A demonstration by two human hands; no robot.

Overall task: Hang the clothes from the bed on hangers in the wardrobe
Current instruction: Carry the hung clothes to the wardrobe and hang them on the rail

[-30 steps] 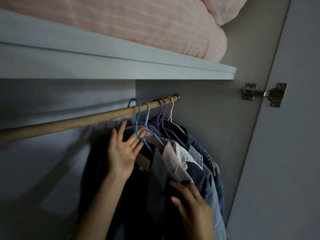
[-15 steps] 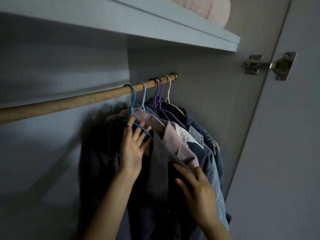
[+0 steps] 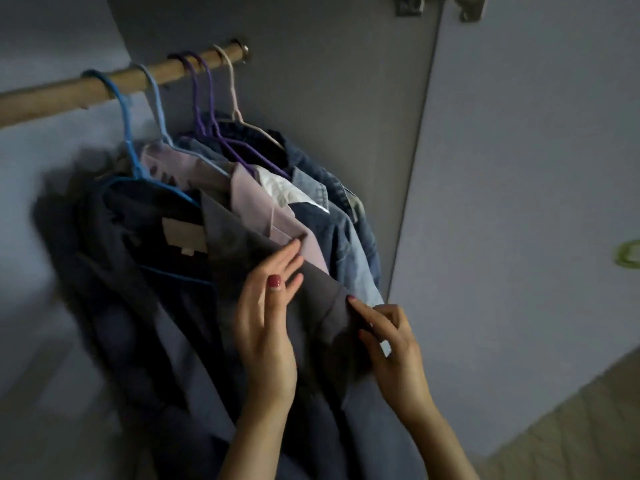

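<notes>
1. On the wooden rail (image 3: 104,86), I see a dark jacket (image 3: 145,289) hanging from the blue hanger (image 3: 126,133), leftmost of the clothes.
2. Left hand (image 3: 266,327) lies flat on its lapel, fingers straight.
3. Right hand (image 3: 391,344) pinches the lapel edge (forefinger extended).

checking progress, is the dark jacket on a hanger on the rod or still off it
On. The dark jacket hangs from the blue hanger hooked over the rod.

Your one head camera looks forward and slightly down, close into the wardrobe, at the rail (image 3: 114,85) and hanging clothes (image 3: 304,216).
</notes>
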